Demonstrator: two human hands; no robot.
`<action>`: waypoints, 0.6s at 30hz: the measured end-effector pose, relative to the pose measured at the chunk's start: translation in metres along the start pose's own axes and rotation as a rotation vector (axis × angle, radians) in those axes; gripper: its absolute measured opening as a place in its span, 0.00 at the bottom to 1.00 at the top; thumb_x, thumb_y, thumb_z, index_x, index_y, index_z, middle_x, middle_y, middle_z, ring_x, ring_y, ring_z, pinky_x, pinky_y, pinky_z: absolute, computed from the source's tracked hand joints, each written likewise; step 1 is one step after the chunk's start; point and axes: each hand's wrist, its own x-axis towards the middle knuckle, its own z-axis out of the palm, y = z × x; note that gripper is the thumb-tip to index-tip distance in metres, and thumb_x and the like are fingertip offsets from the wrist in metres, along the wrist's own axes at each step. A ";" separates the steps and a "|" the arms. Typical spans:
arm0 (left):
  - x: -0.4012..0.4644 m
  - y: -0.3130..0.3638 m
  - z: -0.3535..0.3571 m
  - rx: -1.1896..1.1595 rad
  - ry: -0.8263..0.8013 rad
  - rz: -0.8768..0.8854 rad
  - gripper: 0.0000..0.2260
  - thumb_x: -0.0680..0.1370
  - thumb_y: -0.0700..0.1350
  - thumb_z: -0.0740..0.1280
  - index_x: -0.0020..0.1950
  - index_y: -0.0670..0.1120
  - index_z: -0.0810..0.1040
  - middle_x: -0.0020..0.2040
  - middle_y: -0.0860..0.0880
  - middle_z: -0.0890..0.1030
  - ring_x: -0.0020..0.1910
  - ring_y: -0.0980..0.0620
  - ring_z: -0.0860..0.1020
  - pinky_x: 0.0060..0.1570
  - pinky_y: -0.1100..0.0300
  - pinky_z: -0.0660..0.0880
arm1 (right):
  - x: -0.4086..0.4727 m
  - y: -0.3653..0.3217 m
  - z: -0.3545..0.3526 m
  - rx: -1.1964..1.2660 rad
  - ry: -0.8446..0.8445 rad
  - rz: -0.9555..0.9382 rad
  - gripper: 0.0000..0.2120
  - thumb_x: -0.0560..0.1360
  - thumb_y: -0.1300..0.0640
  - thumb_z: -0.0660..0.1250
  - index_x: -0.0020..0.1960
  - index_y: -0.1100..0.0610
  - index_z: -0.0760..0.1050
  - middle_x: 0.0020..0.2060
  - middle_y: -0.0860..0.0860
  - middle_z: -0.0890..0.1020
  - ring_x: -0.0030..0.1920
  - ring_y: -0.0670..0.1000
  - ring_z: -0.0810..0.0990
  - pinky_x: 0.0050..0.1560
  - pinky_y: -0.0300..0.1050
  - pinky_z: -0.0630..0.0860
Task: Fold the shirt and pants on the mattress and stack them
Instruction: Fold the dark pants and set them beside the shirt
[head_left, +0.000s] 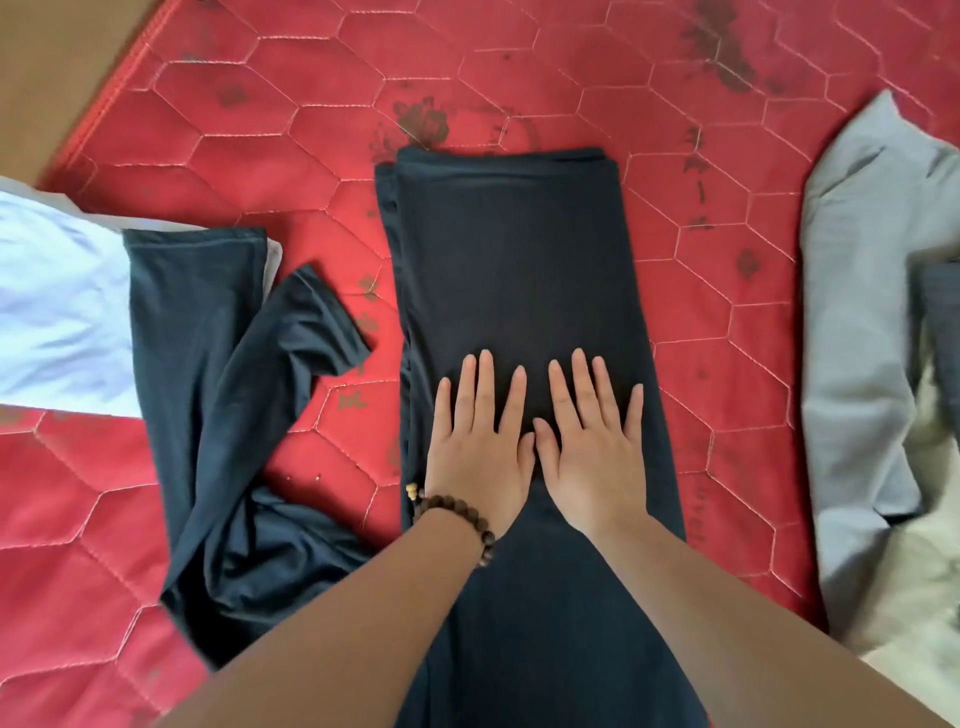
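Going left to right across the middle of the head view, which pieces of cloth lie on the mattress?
White cloth → crumpled dark garment → long dark folded garment, with the left hand and right hand pressed flat on it → grey garment.

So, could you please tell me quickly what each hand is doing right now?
Left hand: open, fingers straight, pressing flat on the dark folded garment.
Right hand: open, fingers straight, pressing flat on the same garment.

Dark pants (519, 270) lie folded lengthwise (flat, smooth) on the red mattress (208, 156).
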 end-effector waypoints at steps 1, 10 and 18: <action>-0.012 0.003 0.003 0.005 -0.008 0.012 0.27 0.81 0.54 0.45 0.79 0.46 0.48 0.78 0.39 0.48 0.78 0.41 0.45 0.75 0.43 0.45 | -0.015 0.000 0.002 0.001 0.002 0.009 0.28 0.80 0.45 0.45 0.78 0.53 0.53 0.77 0.53 0.54 0.78 0.54 0.50 0.75 0.64 0.49; -0.124 0.021 0.031 0.022 -0.059 0.105 0.28 0.81 0.56 0.47 0.79 0.47 0.51 0.78 0.39 0.50 0.78 0.41 0.48 0.74 0.40 0.52 | -0.137 -0.002 0.030 0.001 0.011 0.045 0.27 0.80 0.44 0.49 0.78 0.50 0.52 0.77 0.54 0.54 0.78 0.55 0.50 0.74 0.65 0.50; -0.195 0.023 0.046 0.057 -0.057 0.124 0.30 0.79 0.58 0.51 0.79 0.49 0.50 0.78 0.39 0.50 0.78 0.41 0.48 0.74 0.40 0.49 | -0.218 0.007 0.036 -0.022 -0.034 0.081 0.29 0.79 0.40 0.48 0.78 0.47 0.52 0.77 0.56 0.55 0.77 0.60 0.50 0.74 0.67 0.48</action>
